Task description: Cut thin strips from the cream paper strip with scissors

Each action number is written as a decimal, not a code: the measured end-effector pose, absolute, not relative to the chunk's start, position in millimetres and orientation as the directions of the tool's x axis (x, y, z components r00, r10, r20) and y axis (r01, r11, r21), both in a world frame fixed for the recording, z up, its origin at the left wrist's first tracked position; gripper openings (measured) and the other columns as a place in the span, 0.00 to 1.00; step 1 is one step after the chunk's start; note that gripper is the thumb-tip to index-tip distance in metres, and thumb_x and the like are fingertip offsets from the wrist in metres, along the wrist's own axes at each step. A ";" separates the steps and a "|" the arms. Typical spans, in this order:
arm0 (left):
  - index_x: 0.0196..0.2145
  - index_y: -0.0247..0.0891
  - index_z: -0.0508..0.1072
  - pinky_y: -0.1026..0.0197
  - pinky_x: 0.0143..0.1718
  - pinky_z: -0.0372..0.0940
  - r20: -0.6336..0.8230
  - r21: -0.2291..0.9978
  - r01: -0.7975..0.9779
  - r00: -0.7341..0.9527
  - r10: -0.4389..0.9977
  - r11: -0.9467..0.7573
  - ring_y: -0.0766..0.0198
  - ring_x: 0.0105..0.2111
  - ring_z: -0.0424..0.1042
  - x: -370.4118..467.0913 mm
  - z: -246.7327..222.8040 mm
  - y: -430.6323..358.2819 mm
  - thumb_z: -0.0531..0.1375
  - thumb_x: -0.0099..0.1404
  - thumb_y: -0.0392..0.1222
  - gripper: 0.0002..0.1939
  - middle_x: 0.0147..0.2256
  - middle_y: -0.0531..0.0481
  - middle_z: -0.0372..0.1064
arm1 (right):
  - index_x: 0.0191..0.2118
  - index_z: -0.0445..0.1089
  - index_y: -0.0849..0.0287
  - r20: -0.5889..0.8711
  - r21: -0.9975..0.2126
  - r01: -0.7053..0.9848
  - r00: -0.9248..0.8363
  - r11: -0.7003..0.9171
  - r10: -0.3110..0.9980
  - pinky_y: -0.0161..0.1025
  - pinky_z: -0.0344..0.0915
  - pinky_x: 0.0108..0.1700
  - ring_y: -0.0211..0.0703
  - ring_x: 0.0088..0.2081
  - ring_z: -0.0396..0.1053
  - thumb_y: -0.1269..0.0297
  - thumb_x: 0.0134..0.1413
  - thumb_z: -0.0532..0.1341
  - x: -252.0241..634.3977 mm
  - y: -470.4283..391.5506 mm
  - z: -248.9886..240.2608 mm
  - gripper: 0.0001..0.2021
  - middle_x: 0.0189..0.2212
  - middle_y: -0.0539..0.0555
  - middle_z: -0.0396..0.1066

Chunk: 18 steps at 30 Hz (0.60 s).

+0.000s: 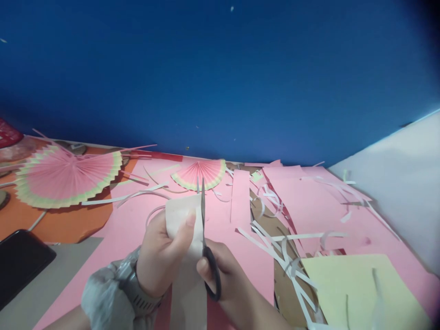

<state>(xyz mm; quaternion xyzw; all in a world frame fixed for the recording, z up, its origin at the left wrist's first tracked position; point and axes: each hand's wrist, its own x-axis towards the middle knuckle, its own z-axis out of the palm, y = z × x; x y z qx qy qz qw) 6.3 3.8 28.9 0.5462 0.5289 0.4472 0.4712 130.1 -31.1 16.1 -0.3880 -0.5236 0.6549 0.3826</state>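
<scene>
My left hand [167,252] is closed on a strip of off-white paper [187,279], the thumb lying on its front. A watch and a grey scrunchie circle that wrist. Black-handled scissors [213,275] are held in my right hand [228,275], their blades pointing away from me along the paper's right edge, slightly apart at the tips. Just beyond the blades lies a small pleated paper fan [199,174], pink with a yellow-green and white rim.
A larger pleated fan [72,176] lies on orange paper [85,229] at left, near a black phone [24,261]. White paper strips [292,266], pink sheets [309,206] and a pale yellow sheet [364,288] cover the right. A blue wall [220,82] stands behind.
</scene>
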 end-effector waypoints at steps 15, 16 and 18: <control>0.17 0.38 0.58 0.69 0.14 0.49 -0.132 0.991 0.008 -0.013 0.991 0.132 0.72 0.15 0.51 8.0 34.0 2.5 0.53 0.59 0.47 0.17 0.16 0.57 0.51 | 0.26 0.63 0.61 -0.155 -0.949 -0.193 -0.409 -0.251 0.899 0.35 0.53 0.28 0.38 0.26 0.51 0.44 0.50 0.57 126.9 -29.7 18.2 0.21 0.23 0.50 0.54; 0.18 0.38 0.59 0.69 0.14 0.51 -0.143 0.989 -0.036 -0.031 0.989 0.142 0.72 0.15 0.53 8.0 34.1 3.2 0.53 0.59 0.47 0.15 0.16 0.57 0.52 | 0.26 0.63 0.61 -0.157 -0.948 -0.191 -0.412 -0.254 0.898 0.35 0.53 0.28 0.38 0.25 0.51 0.44 0.50 0.57 126.4 -29.7 19.0 0.21 0.23 0.49 0.54; 0.20 0.38 0.61 0.68 0.14 0.53 -0.149 0.986 -0.085 -0.054 0.987 0.144 0.71 0.15 0.56 7.1 33.3 5.3 0.53 0.59 0.47 0.14 0.17 0.57 0.53 | 0.25 0.62 0.60 -0.139 -0.968 -0.140 -0.395 -0.210 0.908 0.35 0.53 0.27 0.37 0.25 0.50 0.44 0.51 0.56 125.5 -29.4 20.5 0.21 0.22 0.49 0.52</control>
